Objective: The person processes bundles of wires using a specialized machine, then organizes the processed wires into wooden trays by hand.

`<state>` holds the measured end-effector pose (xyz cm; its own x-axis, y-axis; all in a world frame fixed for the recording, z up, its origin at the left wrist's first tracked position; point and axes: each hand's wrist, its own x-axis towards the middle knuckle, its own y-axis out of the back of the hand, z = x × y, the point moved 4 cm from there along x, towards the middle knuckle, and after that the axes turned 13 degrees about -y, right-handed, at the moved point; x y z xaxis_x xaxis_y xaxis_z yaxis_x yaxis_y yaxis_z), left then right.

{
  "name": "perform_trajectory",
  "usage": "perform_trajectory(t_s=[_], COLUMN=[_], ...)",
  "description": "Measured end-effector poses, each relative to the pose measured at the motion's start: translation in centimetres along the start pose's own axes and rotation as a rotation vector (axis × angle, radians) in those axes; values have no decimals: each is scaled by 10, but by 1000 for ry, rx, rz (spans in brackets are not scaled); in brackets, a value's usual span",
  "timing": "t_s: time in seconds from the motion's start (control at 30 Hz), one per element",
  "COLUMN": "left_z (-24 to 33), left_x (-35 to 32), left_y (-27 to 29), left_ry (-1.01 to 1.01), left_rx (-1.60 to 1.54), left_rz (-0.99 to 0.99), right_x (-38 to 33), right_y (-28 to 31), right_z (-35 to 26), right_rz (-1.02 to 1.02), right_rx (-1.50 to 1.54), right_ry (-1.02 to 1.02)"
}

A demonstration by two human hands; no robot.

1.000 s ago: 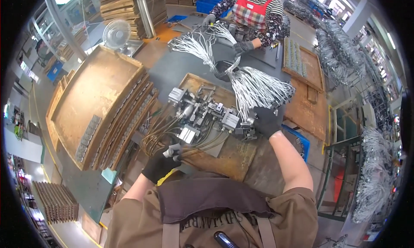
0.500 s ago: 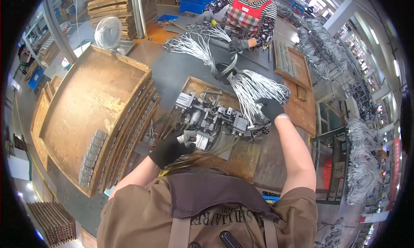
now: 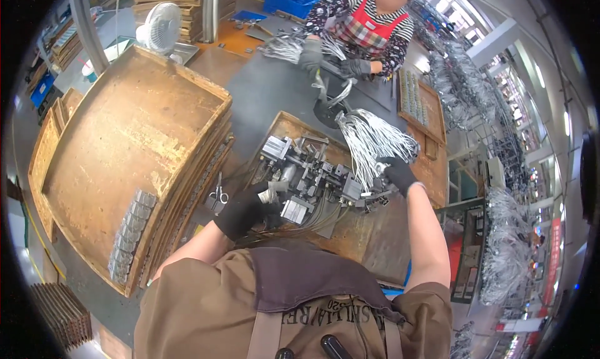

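Observation:
A metal jig point(image 3: 315, 178) with several blocks, clamps and thin hoses sits in front of me, partly on a shallow wooden tray point(image 3: 282, 124). My left hand point(image 3: 244, 210), in a black glove with pale-wrapped fingers, is curled at the jig's left side; whatever is between its fingers is hidden. My right hand point(image 3: 399, 174), black-gloved, has its fingers closed at the near right end of a bundle of white wires point(image 3: 372, 137). That bundle fans out beyond the jig's right end from a dark round holder point(image 3: 328, 113). Scissors point(image 3: 219, 195) lie left of my left hand.
Stacked wooden trays point(image 3: 125, 153) stand at the left, the top one holding a row of metallic parts point(image 3: 132, 234). A white fan point(image 3: 161, 28) stands behind them. Across the table a co-worker point(image 3: 369, 31) in grey gloves handles more white wires point(image 3: 281, 48). A tray of parts point(image 3: 414, 96) lies far right.
My right hand has come nearer, from behind the wire ends to their near side. My left hand stays by the jig. The co-worker's hands have moved closer together over the wires. The view has shifted slightly.

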<state>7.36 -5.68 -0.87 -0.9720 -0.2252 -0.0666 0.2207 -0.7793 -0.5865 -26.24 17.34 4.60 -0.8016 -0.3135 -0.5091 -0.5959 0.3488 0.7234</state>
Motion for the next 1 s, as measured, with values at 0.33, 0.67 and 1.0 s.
perform_trajectory(t_s=[0.33, 0.67, 1.0], left_z=[27, 127, 216], left_x=[-18, -115, -189], left_y=[-11, -49, 63], left_ry=[-233, -456, -45], left_rx=[185, 882, 1316], left_rz=[50, 138, 717], right_x=[-3, 71, 10], right_y=[-28, 0, -41], right_z=[11, 69, -102], right_rz=[14, 993, 576], right_rx=[1013, 26, -579], right_ry=[140, 324, 864])
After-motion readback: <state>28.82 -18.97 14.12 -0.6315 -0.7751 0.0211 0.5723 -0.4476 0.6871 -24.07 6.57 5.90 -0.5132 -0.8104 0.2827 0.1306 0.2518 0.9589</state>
